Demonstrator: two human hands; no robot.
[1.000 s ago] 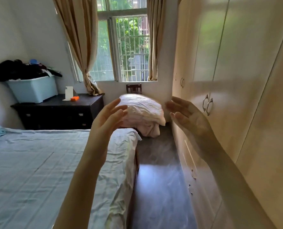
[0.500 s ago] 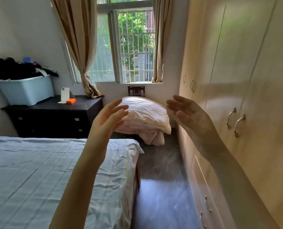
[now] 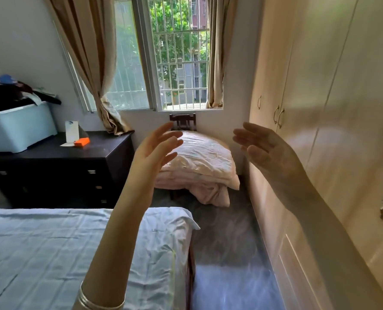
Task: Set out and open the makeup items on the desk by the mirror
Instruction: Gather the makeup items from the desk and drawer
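Raising both empty hands, palms facing, in a bedroom.
The left hand (image 3: 154, 151) and right hand (image 3: 268, 151) hover apart with fingers loosely spread, holding nothing, above the bed (image 3: 51, 253). No makeup items are visible; an orange box (image 3: 82, 142) lies on the dark worktop (image 3: 58, 153) far left.

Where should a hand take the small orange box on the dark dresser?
Judging by its pose, pinch the orange box across its two long sides, coming from above and from the right. It lies flat and low on the dresser; the white card stands close at its left. Both hands are empty.
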